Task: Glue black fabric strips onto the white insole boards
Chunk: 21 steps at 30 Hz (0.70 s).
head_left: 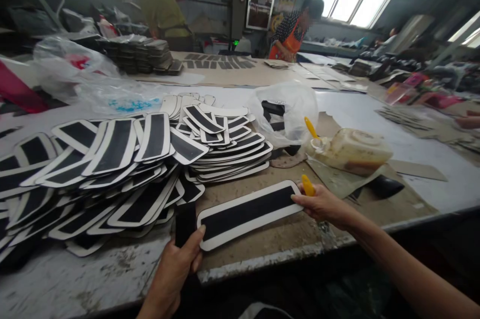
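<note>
A long curved panel [249,215], black in the middle with a white border, is stretched between my two hands just above the table. My left hand [179,261] pinches its left end, thumb on top, and also holds a dark strip [185,223] standing up beside it. At the panel's right end, my right hand [325,203] grips the corner between thumb and fingers. A yellow handle [308,185] sticks up out of that same hand; the rest of this tool is hidden. Similar panels lie in a large overlapping pile [112,146] to the left.
A stained plastic container [356,149] lies beyond my right hand, with another yellow handle [310,127] by its mouth. Behind the panels is a white plastic bag [285,109] holding black pieces. Two people [163,9] [287,41] work at the far table. Brown board [262,244] covers the near edge.
</note>
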{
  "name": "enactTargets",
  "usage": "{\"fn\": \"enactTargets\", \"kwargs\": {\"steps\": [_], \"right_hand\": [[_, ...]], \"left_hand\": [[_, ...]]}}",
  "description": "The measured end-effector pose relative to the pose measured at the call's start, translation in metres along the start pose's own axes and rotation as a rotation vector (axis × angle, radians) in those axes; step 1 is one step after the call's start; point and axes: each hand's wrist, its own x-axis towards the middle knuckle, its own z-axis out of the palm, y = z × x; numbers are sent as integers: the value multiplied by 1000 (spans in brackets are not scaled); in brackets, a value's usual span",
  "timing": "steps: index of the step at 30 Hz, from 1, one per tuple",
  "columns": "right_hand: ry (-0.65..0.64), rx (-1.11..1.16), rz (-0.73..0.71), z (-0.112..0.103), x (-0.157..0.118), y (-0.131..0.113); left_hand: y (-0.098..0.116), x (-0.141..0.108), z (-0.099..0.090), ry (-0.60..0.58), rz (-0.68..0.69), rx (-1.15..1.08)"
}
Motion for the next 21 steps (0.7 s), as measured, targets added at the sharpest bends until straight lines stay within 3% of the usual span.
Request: {"fn": "enactTargets", "kwargs": {"steps": [10, 21], "right_hand": [[-24, -111, 21, 4, 3, -10], [-64, -169, 39, 5, 8, 2]], "left_hand": [[4, 1, 0, 22, -123, -136], [0, 0, -2, 39, -78, -239]]}}
